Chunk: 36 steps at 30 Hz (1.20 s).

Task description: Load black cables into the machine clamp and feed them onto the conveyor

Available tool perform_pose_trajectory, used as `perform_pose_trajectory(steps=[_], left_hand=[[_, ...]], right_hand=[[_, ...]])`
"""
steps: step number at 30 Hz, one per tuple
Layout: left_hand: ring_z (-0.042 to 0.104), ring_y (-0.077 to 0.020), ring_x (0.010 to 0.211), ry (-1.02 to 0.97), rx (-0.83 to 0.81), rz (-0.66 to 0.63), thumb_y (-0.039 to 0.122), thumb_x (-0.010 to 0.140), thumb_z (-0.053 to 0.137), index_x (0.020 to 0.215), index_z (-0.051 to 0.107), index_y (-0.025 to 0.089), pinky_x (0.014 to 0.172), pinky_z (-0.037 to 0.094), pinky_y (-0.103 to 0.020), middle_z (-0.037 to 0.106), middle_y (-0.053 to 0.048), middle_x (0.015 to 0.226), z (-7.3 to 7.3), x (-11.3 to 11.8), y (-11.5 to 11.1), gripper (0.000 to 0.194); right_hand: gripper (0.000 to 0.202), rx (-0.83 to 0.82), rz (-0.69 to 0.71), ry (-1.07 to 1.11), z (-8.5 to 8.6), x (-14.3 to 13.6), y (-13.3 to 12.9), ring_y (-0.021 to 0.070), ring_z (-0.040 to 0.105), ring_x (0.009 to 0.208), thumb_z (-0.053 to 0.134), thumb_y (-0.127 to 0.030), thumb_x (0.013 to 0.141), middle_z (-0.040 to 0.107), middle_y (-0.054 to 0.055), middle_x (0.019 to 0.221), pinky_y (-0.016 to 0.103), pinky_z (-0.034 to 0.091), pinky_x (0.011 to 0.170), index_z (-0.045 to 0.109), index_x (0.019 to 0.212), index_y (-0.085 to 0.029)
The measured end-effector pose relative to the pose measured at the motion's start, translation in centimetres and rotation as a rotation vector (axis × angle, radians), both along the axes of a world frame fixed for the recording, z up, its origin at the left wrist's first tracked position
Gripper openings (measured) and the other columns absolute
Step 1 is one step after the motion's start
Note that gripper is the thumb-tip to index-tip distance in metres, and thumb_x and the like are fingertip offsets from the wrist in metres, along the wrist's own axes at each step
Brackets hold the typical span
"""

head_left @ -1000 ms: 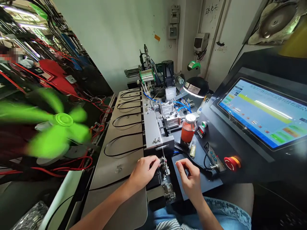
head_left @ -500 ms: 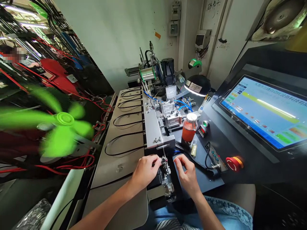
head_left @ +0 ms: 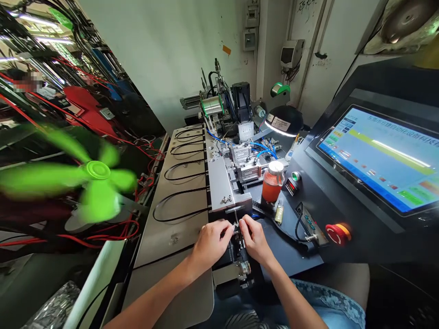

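The fingers (head_left: 223, 225) of the left hand (head_left: 211, 244) and those of the right hand (head_left: 255, 240) are bent and pinched together; whether they grasp a small piece, I cannot tell, because the fingertips hide it. Both hands meet just beside each other, above the far part of the fixture (head_left: 244, 268). This fixture is at the near end of the plate (head_left: 219, 183), to the right of the table (head_left: 146, 249), where black cables (head_left: 171, 220) lie in loops. The step in hand seems to be fine two-handed work at the fixture. The next move, I judge, calls for small, steady finger motion.
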<state>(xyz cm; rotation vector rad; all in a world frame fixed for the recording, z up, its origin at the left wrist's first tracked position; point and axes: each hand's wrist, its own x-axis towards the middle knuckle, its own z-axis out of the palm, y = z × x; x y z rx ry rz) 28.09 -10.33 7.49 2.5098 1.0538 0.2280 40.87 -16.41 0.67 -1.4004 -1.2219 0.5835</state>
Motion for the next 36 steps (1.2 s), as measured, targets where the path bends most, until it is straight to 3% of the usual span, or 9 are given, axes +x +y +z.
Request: perform_pose_trajectory(steps=[3, 7, 14, 16, 19, 23, 26, 31, 36], left_hand=[[0.063, -0.0149, 0.071, -0.064, 0.161, -0.035, 0.026, 0.093, 0.043, 0.085, 0.065, 0.019, 0.064, 0.042, -0.023, 0.066, -0.003, 0.081, -0.4, -0.7, -0.2, 0.024], [0.062, -0.0125, 0.074, -0.108, 0.311, -0.213, 0.018, 0.096, 0.038, 0.106, 0.063, 0.024, 0.065, 0.044, -0.021, 0.065, -0.002, 0.091, -0.5, -1.6, -0.2, 0.028], [0.058, -0.0156, 0.068, 0.023, 0.627, -0.445, 0.008, 0.094, 0.036, 0.111, 0.06, 0.014, 0.058, 0.046, -0.025, 0.068, -0.006, 0.092, -0.5, -1.4, -0.1, 0.03], [0.059, -0.0157, 0.068, 0.037, 0.622, -0.461, 0.007, 0.093, 0.036, 0.111, 0.059, 0.014, 0.057, 0.046, -0.025, 0.068, -0.006, 0.091, -0.4, -1.4, 0.0, 0.03], [0.061, -0.0138, 0.07, 0.002, 0.477, -0.405, 0.01, 0.094, 0.038, 0.111, 0.059, 0.019, 0.06, 0.046, -0.023, 0.067, -0.003, 0.09, -0.1, -1.6, 0.2, 0.029], [0.062, -0.0134, 0.073, 0.015, 0.268, -0.24, 0.02, 0.094, 0.045, 0.098, 0.061, 0.021, 0.067, 0.046, -0.023, 0.064, -0.001, 0.091, 0.2, -2.0, 0.7, 0.017], [0.062, -0.0154, 0.074, 0.078, 0.229, -0.196, 0.023, 0.093, 0.046, 0.09, 0.061, 0.021, 0.067, 0.046, -0.025, 0.062, -0.001, 0.087, 0.2, -2.1, 1.0, 0.016], [0.062, -0.0154, 0.075, 0.112, 0.205, -0.189, 0.023, 0.094, 0.045, 0.088, 0.062, 0.021, 0.067, 0.045, -0.025, 0.061, -0.001, 0.087, 0.1, -2.0, 1.0, 0.018], [0.062, -0.0153, 0.074, 0.131, 0.204, -0.183, 0.023, 0.094, 0.045, 0.088, 0.062, 0.021, 0.066, 0.044, -0.024, 0.061, -0.001, 0.087, 0.3, -1.9, 1.0, 0.018]], right_hand=[[0.029, 0.014, -0.028, 0.014, -0.3, -0.2, 0.0, 0.0104, 0.035, 0.053, 0.036, -0.024, 0.095, 0.037, -0.004, 0.06, 0.024, 0.03, 0.05, 0.036, 0.066, -0.021], [0.029, 0.014, -0.037, 0.025, -0.4, -0.4, 0.0, 0.0103, 0.035, 0.053, 0.036, -0.024, 0.095, 0.036, -0.005, 0.06, 0.024, 0.028, 0.05, 0.035, 0.066, -0.021], [0.031, -0.026, -0.025, 0.042, -0.7, -0.4, 0.0, 0.01, 0.031, 0.051, 0.034, -0.026, 0.097, 0.032, -0.006, 0.059, 0.024, 0.027, 0.048, 0.032, 0.065, -0.022], [0.032, -0.035, -0.028, 0.03, -0.7, -0.1, -0.1, 0.0102, 0.031, 0.05, 0.034, -0.026, 0.097, 0.032, -0.006, 0.058, 0.024, 0.028, 0.047, 0.033, 0.065, -0.022], [0.03, -0.037, -0.061, -0.008, -0.2, 0.6, -0.6, 0.0118, 0.037, 0.053, 0.033, -0.024, 0.097, 0.039, -0.004, 0.061, 0.025, 0.033, 0.052, 0.039, 0.068, -0.021], [0.02, 0.034, -0.034, -0.21, 0.7, 1.0, -1.8, 0.0187, 0.053, 0.079, 0.036, -0.016, 0.094, 0.059, 0.006, 0.084, 0.03, 0.042, 0.072, 0.056, 0.092, -0.019], [0.022, 0.085, -0.006, -0.323, 0.8, 1.0, -2.5, 0.0201, 0.055, 0.083, 0.039, -0.011, 0.091, 0.062, 0.007, 0.089, 0.032, 0.045, 0.074, 0.058, 0.099, -0.019], [0.019, 0.115, -0.126, -0.322, 0.5, 1.2, -3.5, 0.0197, 0.056, 0.081, 0.041, -0.009, 0.09, 0.061, 0.008, 0.086, 0.032, 0.046, 0.072, 0.056, 0.097, -0.017], [0.017, 0.085, -0.041, -0.382, 0.9, 1.0, -3.6, 0.0193, 0.056, 0.075, 0.044, -0.01, 0.089, 0.061, 0.006, 0.081, 0.03, 0.044, 0.066, 0.057, 0.094, -0.019]])
